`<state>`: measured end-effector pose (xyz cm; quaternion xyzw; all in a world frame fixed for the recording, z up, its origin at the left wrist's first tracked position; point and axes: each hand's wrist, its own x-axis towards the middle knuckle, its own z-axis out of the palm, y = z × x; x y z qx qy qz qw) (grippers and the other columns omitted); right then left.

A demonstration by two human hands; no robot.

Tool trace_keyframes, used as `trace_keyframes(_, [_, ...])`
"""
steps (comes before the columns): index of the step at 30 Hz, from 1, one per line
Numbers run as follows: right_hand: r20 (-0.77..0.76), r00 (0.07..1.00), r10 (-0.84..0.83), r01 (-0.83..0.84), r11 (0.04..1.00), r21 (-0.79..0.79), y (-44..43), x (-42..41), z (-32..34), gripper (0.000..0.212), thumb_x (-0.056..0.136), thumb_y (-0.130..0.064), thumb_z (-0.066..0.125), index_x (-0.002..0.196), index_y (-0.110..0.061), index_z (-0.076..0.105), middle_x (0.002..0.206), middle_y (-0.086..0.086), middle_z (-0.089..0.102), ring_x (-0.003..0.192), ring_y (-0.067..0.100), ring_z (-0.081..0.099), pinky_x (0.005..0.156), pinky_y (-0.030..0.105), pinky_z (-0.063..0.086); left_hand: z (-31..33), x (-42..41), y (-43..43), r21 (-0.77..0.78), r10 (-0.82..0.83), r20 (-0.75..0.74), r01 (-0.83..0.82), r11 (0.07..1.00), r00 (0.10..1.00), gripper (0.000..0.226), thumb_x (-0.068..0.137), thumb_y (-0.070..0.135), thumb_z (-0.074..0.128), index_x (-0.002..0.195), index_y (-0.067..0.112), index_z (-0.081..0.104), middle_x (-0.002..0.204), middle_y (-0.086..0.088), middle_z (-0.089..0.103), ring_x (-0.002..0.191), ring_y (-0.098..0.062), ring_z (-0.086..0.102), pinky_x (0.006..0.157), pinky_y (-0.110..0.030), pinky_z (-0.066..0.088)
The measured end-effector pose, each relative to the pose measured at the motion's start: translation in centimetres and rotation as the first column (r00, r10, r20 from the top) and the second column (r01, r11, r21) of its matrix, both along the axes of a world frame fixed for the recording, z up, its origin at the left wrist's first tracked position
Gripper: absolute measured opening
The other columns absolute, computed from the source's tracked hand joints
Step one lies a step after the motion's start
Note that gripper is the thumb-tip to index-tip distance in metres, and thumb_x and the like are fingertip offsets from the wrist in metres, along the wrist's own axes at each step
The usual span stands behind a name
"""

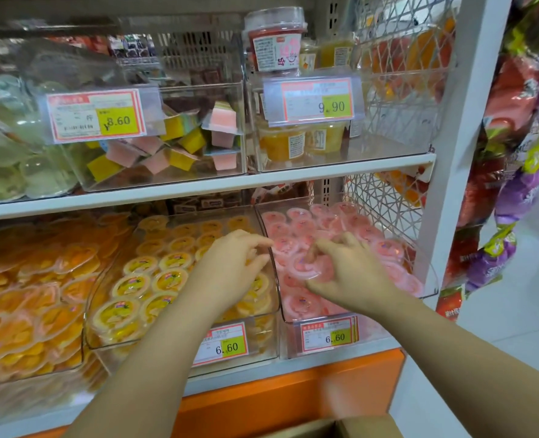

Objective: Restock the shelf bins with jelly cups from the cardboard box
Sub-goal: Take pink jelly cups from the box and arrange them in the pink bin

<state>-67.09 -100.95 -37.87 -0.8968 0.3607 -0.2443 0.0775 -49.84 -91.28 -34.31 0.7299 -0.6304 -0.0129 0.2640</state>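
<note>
The clear right bin [296,317] on the lower shelf holds several pink jelly cups [296,216]. My right hand [347,267] hovers over this bin, and its thumb and curled fingers pinch a tilted pink jelly cup [307,268]. The middle bin [182,352] is filled with yellow jelly cups [167,279]. My left hand [230,263] rests over its right side, fingers loosely curled against the wall between the two bins, with nothing visibly held. A corner of the cardboard box [340,428] shows at the bottom edge, its inside hidden.
A left bin holds orange heart-shaped jelly cups [31,289]. The upper shelf [325,167] carries bins of square jellies and larger fruit cups behind price tags. A wire basket [385,203] and hanging candy bags [514,184] stand at the right. The orange shelf base [293,390] is below.
</note>
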Motion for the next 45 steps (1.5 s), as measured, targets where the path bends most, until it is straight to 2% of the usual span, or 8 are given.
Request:
trace_keyframes(9, [-0.132,0.991,-0.021,-0.013,0.968,-0.249,-1.4,2.5,-1.8,0.040,0.074,-0.050,0.064,0.104,-0.025,0.056,0.103,0.000,0.063,0.125,0.023,0.038,0.092,0.034,0.020,-0.7,0.9,-0.9,0.081,-0.106,0.124,0.096,0.992,0.987,0.029,0.093,0.028,0.056,0.120,0.033,0.063,0.122,0.010,0.057,0.116,-0.008,0.051,0.096,-0.018,0.031])
trace_keyframes(20, [-0.184,0.983,0.007,-0.086,0.900,-0.428,-1.8,2.3,-2.0,0.035,0.041,-0.027,0.088,0.073,-0.028,0.071,0.069,-0.012,0.068,0.071,0.021,0.057,0.066,0.032,0.027,-0.7,0.8,-0.5,0.077,-0.117,0.120,0.108,0.991,0.986,0.033,0.094,0.029,0.055,0.126,0.036,0.058,0.118,0.008,0.059,0.107,-0.008,0.052,0.084,-0.015,0.032])
trace_keyframes(22, [-0.218,0.976,0.013,-0.101,0.911,-0.400,-1.7,2.1,-1.8,0.035,0.048,-0.039,0.087,0.078,-0.030,0.073,0.073,-0.013,0.070,0.074,0.019,0.057,0.066,0.031,0.029,-0.8,0.8,-0.4,0.083,-0.117,0.111,0.109,0.991,0.987,0.033,0.094,0.028,0.054,0.126,0.036,0.057,0.114,0.007,0.059,0.104,-0.008,0.052,0.085,-0.018,0.035])
trace_keyframes(25, [-0.141,0.990,-0.016,-0.025,0.959,-0.282,-2.6,1.1,-0.1,0.045,0.073,-0.062,0.054,0.102,-0.032,0.068,0.101,-0.013,0.069,0.093,0.018,0.052,0.076,0.034,0.029,-1.0,0.9,-0.4,0.082,-0.116,0.104,0.108,0.991,0.988,0.034,0.094,0.029,0.054,0.127,0.037,0.056,0.111,0.006,0.059,0.102,-0.009,0.052,0.086,-0.023,0.038])
trace_keyframes(28, [0.063,0.984,-0.168,0.177,0.966,-0.187,-4.0,-0.4,0.6,0.040,0.083,-0.044,0.053,0.117,-0.025,0.062,0.113,-0.004,0.064,0.105,0.024,0.051,0.090,0.039,0.036,-1.2,0.8,-0.4,0.078,-0.111,0.106,0.103,0.992,0.988,0.034,0.094,0.030,0.053,0.127,0.038,0.055,0.111,0.006,0.059,0.102,-0.008,0.053,0.087,-0.025,0.041])
trace_keyframes(34, [-0.071,0.951,-0.301,0.279,0.934,-0.224,-5.1,-0.4,-0.8,0.039,0.088,-0.033,0.059,0.125,-0.021,0.058,0.120,0.003,0.057,0.114,0.028,0.047,0.094,0.039,0.034,-1.2,0.8,-0.5,0.062,-0.104,0.101,0.099,0.993,0.989,0.033,0.094,0.030,0.053,0.126,0.039,0.056,0.111,0.007,0.059,0.102,-0.007,0.052,0.081,-0.018,0.036])
trace_keyframes(40, [0.210,0.971,-0.112,0.173,0.939,-0.298,-5.3,-0.2,-1.2,0.008,0.071,-0.004,0.078,0.076,-0.009,0.073,0.076,0.007,0.066,0.067,0.032,0.063,0.063,0.039,0.049,-1.3,0.6,-0.3,0.059,-0.099,0.096,0.094,0.994,0.990,0.034,0.094,0.030,0.053,0.127,0.037,0.055,0.112,0.006,0.057,0.104,-0.009,0.051,0.083,-0.020,0.036])
trace_keyframes(45, [0.300,0.933,0.199,-0.070,0.918,-0.390,-3.8,-1.8,0.0,0.006,0.081,-0.011,0.070,0.079,-0.005,0.069,0.083,0.003,0.063,0.068,0.014,0.057,0.062,0.026,0.048,-0.9,0.0,-0.3,-0.029,-0.092,0.099,0.096,0.995,0.991,0.034,0.093,0.030,0.055,0.127,0.036,0.055,0.108,0.011,0.046,0.105,-0.006,0.048,0.085,-0.018,0.035])
